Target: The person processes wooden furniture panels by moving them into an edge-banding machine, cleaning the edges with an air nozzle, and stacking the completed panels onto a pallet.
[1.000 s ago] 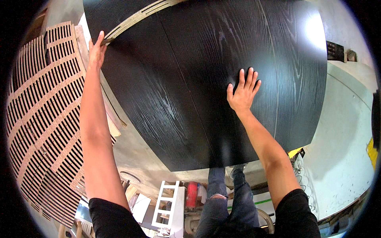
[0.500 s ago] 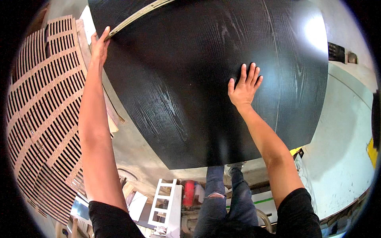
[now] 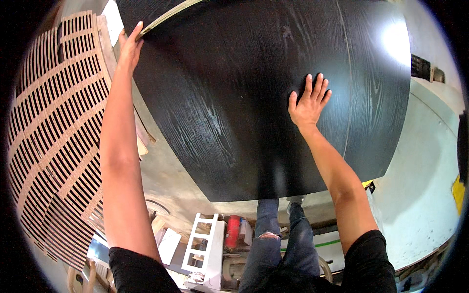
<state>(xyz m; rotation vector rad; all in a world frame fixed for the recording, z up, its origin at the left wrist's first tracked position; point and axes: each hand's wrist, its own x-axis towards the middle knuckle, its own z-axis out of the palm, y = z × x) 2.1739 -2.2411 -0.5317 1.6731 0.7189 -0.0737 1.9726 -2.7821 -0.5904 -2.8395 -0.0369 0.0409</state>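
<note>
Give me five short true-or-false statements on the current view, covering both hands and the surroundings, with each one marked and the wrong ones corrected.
1. The right hand rests on the dark panel with its fingers spread. True.
2. The left hand is flat on the middle of the panel. False: it is at the end of the pale strip, by the panel's left side.
3. Slotted boards stand to the left of the panel in the picture. True.
4. The red cylinder is on top of the panel. False: it is off the panel, near the white frame with rungs.
5. Both sleeves are black. True.
</note>
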